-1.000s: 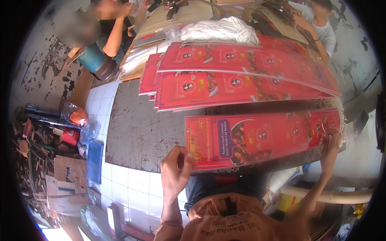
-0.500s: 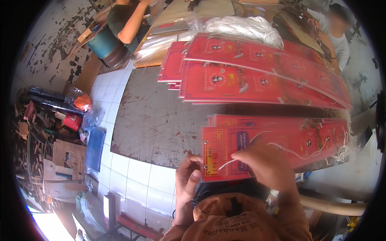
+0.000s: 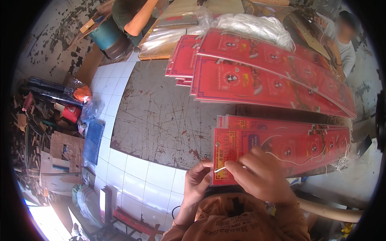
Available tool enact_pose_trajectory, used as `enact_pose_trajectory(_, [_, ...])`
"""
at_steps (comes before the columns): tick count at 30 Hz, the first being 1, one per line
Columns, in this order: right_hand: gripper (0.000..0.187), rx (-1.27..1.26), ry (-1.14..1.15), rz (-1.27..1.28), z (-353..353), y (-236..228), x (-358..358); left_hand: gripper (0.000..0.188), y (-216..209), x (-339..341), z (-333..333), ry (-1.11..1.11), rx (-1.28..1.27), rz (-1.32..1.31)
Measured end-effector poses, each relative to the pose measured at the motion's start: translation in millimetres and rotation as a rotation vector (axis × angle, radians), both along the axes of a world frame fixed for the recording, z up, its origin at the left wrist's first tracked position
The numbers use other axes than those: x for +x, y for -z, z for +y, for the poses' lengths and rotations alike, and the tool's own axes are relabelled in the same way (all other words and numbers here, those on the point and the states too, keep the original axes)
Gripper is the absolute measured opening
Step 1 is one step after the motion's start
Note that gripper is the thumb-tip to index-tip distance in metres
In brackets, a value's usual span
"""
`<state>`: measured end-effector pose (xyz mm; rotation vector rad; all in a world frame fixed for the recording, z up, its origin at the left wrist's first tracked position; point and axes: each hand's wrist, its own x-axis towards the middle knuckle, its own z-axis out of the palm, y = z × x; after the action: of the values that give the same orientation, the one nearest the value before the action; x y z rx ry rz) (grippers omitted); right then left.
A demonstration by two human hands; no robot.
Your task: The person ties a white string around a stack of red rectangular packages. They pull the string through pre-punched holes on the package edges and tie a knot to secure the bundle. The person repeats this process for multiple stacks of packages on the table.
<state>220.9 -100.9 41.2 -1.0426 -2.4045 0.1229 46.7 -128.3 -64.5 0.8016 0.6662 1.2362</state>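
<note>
A stack of long red printed sheets (image 3: 250, 162) with metal eyelets at the left end lies on the table's near edge. My left hand (image 3: 197, 185) grips the left edge of the top sheet, fingers partly hidden at the rim. Over the same end, my right hand (image 3: 263, 176) is closed in a pinch on a white string (image 3: 220, 169). The string's tip points toward the lower left corner of the sheet, beside my left fingertips. Its loose length curves over the sheet to the right. Whether the tip has entered an eyelet I cannot tell.
More red sheets (image 3: 229, 82) lie fanned out farther back on the scratched dark table (image 3: 148, 116). Behind them is a bundle of white string (image 3: 251, 26). Other people are at the far left and far right. Wood scraps (image 3: 60, 154) crowd the left floor.
My right hand has moved left and down with the string, bringing its tip closer to the sheet's edge and my left hand. The whole view has shifted slightly.
</note>
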Motion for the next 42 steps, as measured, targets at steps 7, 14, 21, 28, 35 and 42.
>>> enact_pose_trajectory(7, [0.027,0.043,0.019,-0.046,0.7,-5.9,-1.2,0.019,-2.5,2.7,1.5,-0.019,0.018,0.010])
enact_pose_trajectory(14, [0.025,0.065,-0.038,-0.051,3.0,-3.9,-3.5,0.015,-6.3,2.3,2.6,-0.017,-0.034,0.050])
enact_pose_trajectory(21, [0.016,-0.113,0.039,-0.045,-4.7,0.0,6.1,0.008,5.5,5.8,4.0,-0.157,-0.043,-0.062])
enact_pose_trajectory(28, [0.023,-0.318,0.104,0.252,-20.6,8.4,68.0,0.008,2.2,5.3,18.1,-0.389,-0.399,-0.848])
enact_pose_trajectory(35, [0.037,-0.283,0.042,0.880,-42.1,26.4,119.9,0.009,-1.6,5.0,27.5,-0.311,-0.364,-1.052])
enact_pose_trajectory(42, [0.038,-0.511,0.031,1.426,-47.5,35.5,136.0,0.010,-3.9,4.5,31.1,-0.321,-0.319,-0.964])
